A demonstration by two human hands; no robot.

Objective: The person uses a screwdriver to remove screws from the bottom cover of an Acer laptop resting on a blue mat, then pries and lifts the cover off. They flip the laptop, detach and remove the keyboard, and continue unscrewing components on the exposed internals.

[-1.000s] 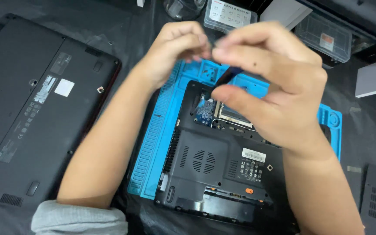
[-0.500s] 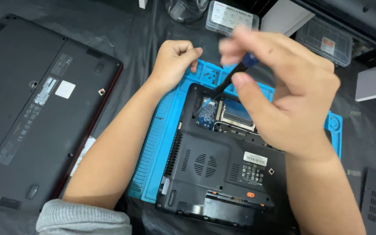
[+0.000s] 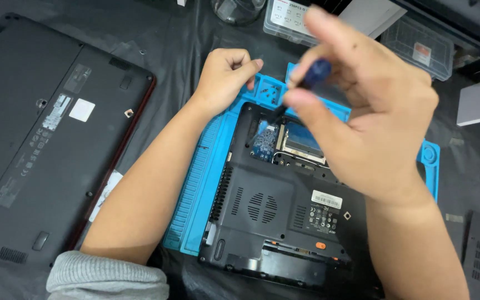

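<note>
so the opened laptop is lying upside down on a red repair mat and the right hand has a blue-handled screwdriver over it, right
Not quite: the mat is blue, not red. The head view shows the opened laptop lying upside down on a blue repair mat, with the right hand holding a blue-handled screwdriver over it.

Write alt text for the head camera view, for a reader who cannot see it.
A person's right hand holds a small blue-handled screwdriver over the opened underside of a black laptop lying on a blue work mat. The left hand, loosely closed, rests at the mat's top edge. A second closed laptop lies bottom-up to the left on a dark cloth.
</note>
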